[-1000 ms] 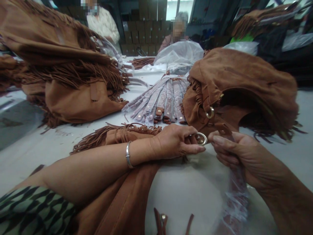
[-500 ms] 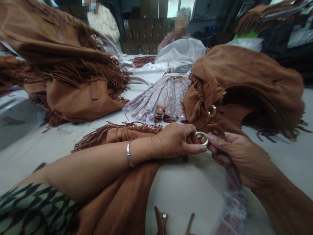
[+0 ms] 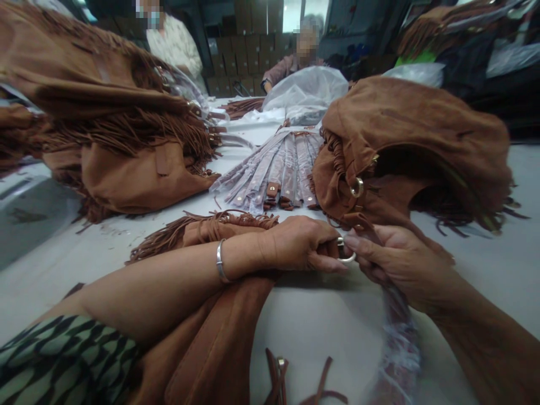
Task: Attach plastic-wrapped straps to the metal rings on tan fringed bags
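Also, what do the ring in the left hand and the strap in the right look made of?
The ring: probably polished metal, from its bright pale shine. The strap: leather or imitation, fairly matte, from its smooth brown face. Its wrap: likely thin clear plastic, glossy, from the crinkles and glints.

No readable text or labels

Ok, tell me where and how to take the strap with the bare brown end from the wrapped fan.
Pinch the bare end at its edges, coming from above on the wearer's side. It pokes out of the clear wrap and lies on top, pointing towards the wearer, while the fan narrows away, so neighbouring straps should be disturbed least there.
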Available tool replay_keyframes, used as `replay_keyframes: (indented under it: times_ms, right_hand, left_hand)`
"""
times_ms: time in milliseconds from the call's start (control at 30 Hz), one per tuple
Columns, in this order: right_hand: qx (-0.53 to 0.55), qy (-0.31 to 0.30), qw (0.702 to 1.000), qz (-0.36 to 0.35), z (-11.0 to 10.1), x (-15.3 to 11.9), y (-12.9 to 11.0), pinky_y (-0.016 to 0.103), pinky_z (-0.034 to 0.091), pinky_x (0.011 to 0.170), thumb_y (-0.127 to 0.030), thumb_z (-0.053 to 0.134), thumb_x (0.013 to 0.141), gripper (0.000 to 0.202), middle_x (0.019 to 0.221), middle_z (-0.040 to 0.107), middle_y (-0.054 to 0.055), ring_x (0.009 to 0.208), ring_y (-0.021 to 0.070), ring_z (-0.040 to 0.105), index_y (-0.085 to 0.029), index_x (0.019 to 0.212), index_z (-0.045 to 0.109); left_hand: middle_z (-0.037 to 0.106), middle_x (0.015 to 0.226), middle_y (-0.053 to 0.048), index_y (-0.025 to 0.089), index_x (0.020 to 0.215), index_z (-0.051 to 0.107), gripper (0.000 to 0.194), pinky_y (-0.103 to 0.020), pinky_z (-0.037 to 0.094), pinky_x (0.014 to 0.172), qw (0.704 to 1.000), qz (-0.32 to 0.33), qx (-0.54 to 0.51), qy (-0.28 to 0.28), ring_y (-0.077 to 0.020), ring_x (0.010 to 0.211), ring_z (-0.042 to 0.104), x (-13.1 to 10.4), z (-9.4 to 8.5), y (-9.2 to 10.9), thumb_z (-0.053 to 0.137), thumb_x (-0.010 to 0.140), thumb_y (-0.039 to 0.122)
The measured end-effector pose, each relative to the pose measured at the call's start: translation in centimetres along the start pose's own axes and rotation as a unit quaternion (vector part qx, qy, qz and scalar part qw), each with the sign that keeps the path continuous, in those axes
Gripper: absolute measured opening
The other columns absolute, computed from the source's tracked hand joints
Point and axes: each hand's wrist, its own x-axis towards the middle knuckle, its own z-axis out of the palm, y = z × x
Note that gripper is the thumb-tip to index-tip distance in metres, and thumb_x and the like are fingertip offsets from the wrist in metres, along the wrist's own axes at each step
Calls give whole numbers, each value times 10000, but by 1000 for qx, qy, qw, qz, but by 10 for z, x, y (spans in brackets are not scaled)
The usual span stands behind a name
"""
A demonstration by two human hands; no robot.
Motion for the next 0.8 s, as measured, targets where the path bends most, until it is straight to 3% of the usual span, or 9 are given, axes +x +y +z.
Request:
replay_keyframes:
  times_ms: [133, 233, 333, 433, 600, 667, 800]
  right_hand:
    - [64, 102, 992, -43, 13, 2, 5, 137, 210, 305, -500, 830, 532, 464, 435, 454, -67, 318, 20, 328, -158, 614, 526]
    - [104, 138, 983, -59, 18, 2, 9, 127, 237, 311, -479, 832, 539, 450, 479, 492, -59, 333, 15, 361, -150, 621, 536]
    - [95, 107, 989, -29, 14, 3, 8, 122, 225, 302, -507, 813, 561, 452, 501, 515, -50, 324, 9, 353, -145, 635, 553]
    - [48, 59, 997, 13, 4, 4, 5, 122, 203, 290, -569, 776, 590, 484, 456, 483, -53, 306, 8, 314, -143, 612, 547]
    - [10, 1, 999, 49, -4, 4, 2, 125, 211, 289, -526, 821, 547, 473, 408, 409, -79, 307, 5, 277, -136, 621, 565]
    - [38, 16, 998, 43, 0, 2, 3, 125, 205, 291, -506, 831, 538, 469, 430, 422, -80, 311, 7, 287, -148, 635, 544]
    - [133, 106, 985, -11, 21, -4, 7, 123, 238, 310, -458, 813, 586, 422, 487, 439, -76, 347, 19, 342, -161, 663, 524]
  left_hand:
    - [587, 622, 38, 132, 762, 596, 310, -169, 329, 488, 993, -74, -67, 63, -58, 525, 493, 0, 1, 1, 669, 770, 433]
    - [574, 619, 38, 128, 737, 607, 292, -167, 322, 489, 990, -72, -61, 101, -54, 526, 473, 0, 3, -1, 667, 772, 412]
    - [548, 611, 38, 120, 743, 619, 254, -168, 318, 504, 994, -37, -46, 94, -51, 532, 458, -1, 3, -2, 637, 809, 365]
    - [566, 689, 11, 106, 822, 642, 200, -167, 358, 579, 999, 17, -12, 48, -65, 609, 498, -2, 0, 0, 632, 823, 306]
    - [590, 766, -26, 94, 848, 644, 183, -176, 382, 640, 998, 51, 35, 0, -87, 672, 523, -3, -3, 2, 624, 828, 275]
    - [593, 747, -15, 107, 849, 635, 208, -185, 366, 616, 997, 44, 52, 22, -88, 655, 511, -3, -3, 2, 621, 831, 313]
    - [587, 703, 16, 133, 863, 614, 286, -188, 332, 558, 997, -21, 33, 69, -83, 614, 495, -3, -3, 2, 616, 826, 416]
